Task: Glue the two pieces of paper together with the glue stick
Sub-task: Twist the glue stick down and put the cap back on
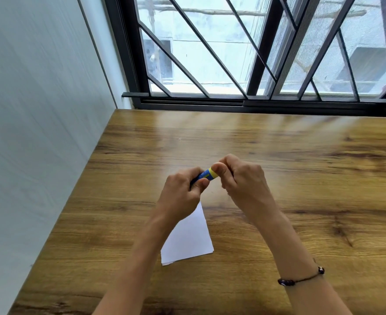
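Note:
A blue and yellow glue stick (207, 175) is held above the wooden table (301, 178), lying roughly level between both hands. My left hand (180, 194) grips its blue lower body. My right hand (242, 178) is curled round its other end, which the fingers hide, so the cap cannot be seen. White paper (187, 239) lies flat on the table beneath my left wrist, partly covered by my forearm; a second sheet edge shows at its near corner.
A pale wall (39, 133) runs along the table's left edge. A barred window (232, 53) with a dark frame stands behind the far edge. My right wrist wears a dark beaded bracelet (301, 277).

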A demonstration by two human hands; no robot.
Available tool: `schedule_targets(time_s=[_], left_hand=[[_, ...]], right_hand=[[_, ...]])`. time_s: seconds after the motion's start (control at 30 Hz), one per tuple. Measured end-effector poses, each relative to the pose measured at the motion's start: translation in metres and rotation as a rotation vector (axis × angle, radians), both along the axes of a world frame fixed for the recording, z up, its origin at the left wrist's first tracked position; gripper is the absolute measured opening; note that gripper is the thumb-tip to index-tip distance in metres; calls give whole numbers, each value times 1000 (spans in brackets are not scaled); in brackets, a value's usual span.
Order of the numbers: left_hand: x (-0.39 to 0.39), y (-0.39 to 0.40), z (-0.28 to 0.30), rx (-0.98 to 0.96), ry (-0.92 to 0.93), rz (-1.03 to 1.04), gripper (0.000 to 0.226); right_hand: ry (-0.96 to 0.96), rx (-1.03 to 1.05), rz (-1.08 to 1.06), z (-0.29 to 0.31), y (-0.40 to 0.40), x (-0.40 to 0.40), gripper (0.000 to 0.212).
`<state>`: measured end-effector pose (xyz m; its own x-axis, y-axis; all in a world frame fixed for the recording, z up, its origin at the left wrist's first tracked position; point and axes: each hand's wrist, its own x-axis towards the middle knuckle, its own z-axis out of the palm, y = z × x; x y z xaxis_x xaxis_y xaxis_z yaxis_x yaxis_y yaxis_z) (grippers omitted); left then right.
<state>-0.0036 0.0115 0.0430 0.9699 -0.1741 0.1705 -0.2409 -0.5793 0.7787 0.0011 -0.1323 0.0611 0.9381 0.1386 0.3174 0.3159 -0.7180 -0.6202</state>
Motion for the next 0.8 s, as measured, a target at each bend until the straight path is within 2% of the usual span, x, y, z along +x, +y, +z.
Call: schedule_targets(time_s=[0.07,0.17,0.27,0.53,0.8], left_hand=[[0,-3,-7,-3,-13,7,12],[-1,-8,-17,41,-15,8,12],[-2,-11,-25,26,-61,27,3],[2,-12,-36,53,-99,70,13],[3,-10,-41,85,-104,75,8]], right_hand=[[-13,-115,-13,-1,-1,4,40],[-14,-214,7,-4,-1,3,31],[-53,-174,42,-10,8,-4,23],[-51,-139,28,-17,8,-5,23],[-49,-191,37,-23,8,-4,22]])
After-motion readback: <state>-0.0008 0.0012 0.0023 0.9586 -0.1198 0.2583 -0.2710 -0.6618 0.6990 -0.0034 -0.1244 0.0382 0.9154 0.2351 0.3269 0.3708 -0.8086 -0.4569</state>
